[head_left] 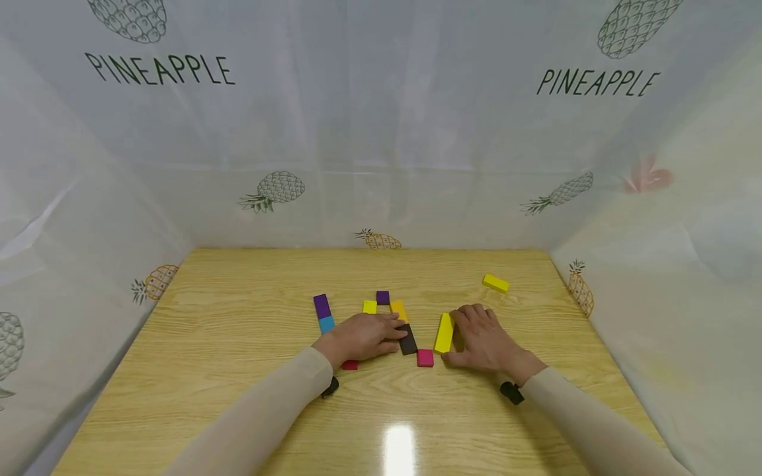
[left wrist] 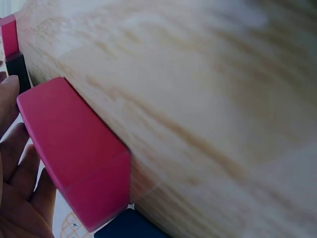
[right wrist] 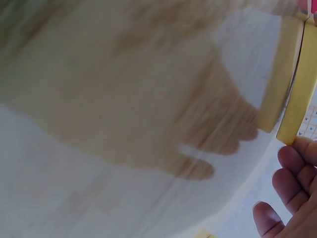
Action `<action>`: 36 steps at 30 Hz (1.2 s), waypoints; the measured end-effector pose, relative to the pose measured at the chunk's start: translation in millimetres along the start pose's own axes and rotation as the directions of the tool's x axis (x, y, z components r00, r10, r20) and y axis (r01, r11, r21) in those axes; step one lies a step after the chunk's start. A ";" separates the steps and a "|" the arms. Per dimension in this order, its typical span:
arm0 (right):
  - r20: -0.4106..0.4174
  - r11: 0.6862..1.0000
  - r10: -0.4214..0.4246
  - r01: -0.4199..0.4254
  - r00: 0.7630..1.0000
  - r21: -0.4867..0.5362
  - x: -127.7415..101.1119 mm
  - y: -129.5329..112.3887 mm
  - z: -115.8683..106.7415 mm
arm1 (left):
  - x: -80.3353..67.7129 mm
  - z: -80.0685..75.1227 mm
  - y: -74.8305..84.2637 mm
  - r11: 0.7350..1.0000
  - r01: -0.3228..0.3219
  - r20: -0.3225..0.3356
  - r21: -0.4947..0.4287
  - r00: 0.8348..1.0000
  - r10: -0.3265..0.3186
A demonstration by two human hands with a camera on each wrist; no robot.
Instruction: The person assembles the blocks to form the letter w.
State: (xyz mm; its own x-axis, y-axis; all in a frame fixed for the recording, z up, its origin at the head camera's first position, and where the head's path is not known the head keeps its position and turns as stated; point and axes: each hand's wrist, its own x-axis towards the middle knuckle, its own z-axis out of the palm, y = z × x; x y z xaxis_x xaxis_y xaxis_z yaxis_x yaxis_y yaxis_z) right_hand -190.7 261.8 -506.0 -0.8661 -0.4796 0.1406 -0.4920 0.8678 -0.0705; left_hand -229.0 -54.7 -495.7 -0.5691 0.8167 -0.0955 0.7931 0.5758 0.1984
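My left hand [head_left: 364, 336] lies over the row of blocks, its extended fingertips touching the left side of a black block [head_left: 407, 340]. An orange block [head_left: 399, 311] adjoins the black one at its far end, and a pink block [head_left: 425, 358] sits at its near right end. At the right, my right hand [head_left: 485, 340] pinches a long yellow block [head_left: 444, 333] by its ends, between thumb and fingers. That block also shows in the right wrist view, close to the fingertips. A large pink block [left wrist: 74, 148] appears beside the left hand in the left wrist view.
Purple [head_left: 322, 306] and blue [head_left: 327, 324] blocks join at the left. Behind the left hand are a small yellow block [head_left: 370, 307] and a small purple block [head_left: 383, 297]. Another yellow block [head_left: 495, 283] lies farther back right. Pineapple-printed curtains [head_left: 381, 132] surround the wooden table [head_left: 250, 284].
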 end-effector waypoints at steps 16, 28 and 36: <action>0.011 1.000 -0.002 0.002 1.000 0.006 0.9 -1.7 1.0 | -0.7 0.4 1.3 1.000 -0.014 -0.001 -0.007 1.000 0.014; 0.022 1.000 -0.010 0.010 1.000 -0.008 3.1 -2.9 -0.2 | -1.0 -0.2 0.5 1.000 -0.004 -0.001 -0.007 1.000 0.004; 0.023 1.000 -0.011 0.011 1.000 0.000 3.2 -3.4 -0.8 | -0.7 0.1 0.3 1.000 0.002 -0.004 -0.011 1.000 -0.002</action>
State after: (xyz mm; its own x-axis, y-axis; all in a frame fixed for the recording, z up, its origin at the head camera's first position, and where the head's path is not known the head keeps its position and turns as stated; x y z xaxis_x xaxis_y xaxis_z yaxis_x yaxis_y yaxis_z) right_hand -191.8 257.5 -504.5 -0.8623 -0.4922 0.1186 -0.5017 0.8623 -0.0693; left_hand -228.4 -55.1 -495.7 -0.5719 0.8152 -0.0916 0.7894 0.5773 0.2086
